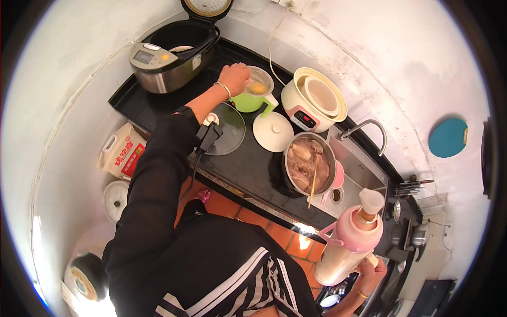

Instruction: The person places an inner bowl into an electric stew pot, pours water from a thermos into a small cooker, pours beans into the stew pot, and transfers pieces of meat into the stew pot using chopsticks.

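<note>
My left hand [236, 79] is on the near-left rim of a clear round bowl or lid [264, 75] on top of a green electric pot [247, 104]; something yellow shows through or in it. To the right, my right hand [370, 275] grips the pale side handle of a pink and cream vacuum flask [342, 253], whose mouth is covered by a whitish stopper. Between the hands, a metal pot [287, 166] of raw-looking meat pieces in liquid, with chopsticks leaning in it, stands by the sink. A white ceramic lid [273, 132] lies beside the green pot.
An open rice cooker [170, 79] stands at the back left, near a glass lid [227, 134] and a black plug with its cord. A cream electric stew pot [291, 99] is behind the meat. The sink [358, 166] has a curved faucet [372, 122].
</note>
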`<state>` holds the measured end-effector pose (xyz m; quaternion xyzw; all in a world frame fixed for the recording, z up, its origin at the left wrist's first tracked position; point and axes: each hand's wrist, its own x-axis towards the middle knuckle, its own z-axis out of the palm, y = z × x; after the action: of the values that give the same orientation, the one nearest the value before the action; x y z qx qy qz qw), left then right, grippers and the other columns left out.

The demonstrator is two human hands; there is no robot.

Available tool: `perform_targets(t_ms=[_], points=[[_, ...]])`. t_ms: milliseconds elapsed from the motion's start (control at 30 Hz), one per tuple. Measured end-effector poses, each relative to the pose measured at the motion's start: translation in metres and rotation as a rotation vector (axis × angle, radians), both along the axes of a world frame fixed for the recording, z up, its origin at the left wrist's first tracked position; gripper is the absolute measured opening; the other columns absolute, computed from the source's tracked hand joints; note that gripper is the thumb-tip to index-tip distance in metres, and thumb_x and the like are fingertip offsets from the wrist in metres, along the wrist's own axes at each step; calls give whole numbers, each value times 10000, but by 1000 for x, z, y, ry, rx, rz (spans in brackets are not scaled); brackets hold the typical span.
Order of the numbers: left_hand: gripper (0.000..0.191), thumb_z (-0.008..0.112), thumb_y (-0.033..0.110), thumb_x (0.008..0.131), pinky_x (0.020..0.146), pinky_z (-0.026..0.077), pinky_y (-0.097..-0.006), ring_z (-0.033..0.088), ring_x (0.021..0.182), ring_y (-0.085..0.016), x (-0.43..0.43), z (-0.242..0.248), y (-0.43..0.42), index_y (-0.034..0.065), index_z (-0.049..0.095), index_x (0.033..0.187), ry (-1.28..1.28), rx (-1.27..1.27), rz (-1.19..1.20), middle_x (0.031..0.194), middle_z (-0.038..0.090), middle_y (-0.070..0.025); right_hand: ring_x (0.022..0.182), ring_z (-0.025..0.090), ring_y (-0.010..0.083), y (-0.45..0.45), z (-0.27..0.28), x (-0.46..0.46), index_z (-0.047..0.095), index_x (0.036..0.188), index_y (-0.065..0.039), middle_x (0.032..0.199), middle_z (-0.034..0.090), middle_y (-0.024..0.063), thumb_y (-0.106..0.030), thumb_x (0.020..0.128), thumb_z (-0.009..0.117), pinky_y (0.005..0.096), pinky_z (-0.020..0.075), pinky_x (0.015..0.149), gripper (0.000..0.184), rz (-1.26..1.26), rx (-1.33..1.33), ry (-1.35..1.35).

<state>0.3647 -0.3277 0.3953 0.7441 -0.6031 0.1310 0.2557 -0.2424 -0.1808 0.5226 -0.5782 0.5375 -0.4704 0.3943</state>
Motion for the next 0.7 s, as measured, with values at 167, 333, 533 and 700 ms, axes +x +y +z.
perform_targets(t_ms=[167, 333, 533, 700], points=[[170, 658, 182, 739, 784, 391, -396, 521, 955, -232, 40, -8, -28, 139, 588, 889, -18, 84, -188, 923, 528, -49, 420, 424, 39, -2, 49, 84, 524, 657, -39, 555, 540, 16, 2, 756, 620, 168, 294, 389, 144, -62, 39, 44], [201, 669, 212, 739, 782, 375, -391, 508, 927, -235, 58, -10, -47, 150, 596, 915, -90, 128, -338, 917, 512, -48, 397, 405, 35, -17, 78, 155, 477, 637, -51, 545, 531, 20, -1, 768, 615, 170, 277, 376, 197, 66, 59, 71], [137, 636, 222, 754, 767, 380, -389, 512, 912, -230, 64, -8, -66, 126, 597, 843, -189, 211, -397, 892, 514, -45, 420, 444, 50, -50, 98, 219, 462, 634, -56, 557, 530, 23, 42, 744, 576, 184, 321, 389, 186, 101, 125, 197], [119, 620, 215, 764, 722, 407, -386, 533, 866, -235, 77, -13, -79, 110, 592, 812, -119, 49, -433, 859, 522, -62, 435, 451, 53, -76, 111, 259, 473, 632, -54, 558, 528, 17, 28, 747, 595, 189, 323, 399, 186, 146, 147, 293]])
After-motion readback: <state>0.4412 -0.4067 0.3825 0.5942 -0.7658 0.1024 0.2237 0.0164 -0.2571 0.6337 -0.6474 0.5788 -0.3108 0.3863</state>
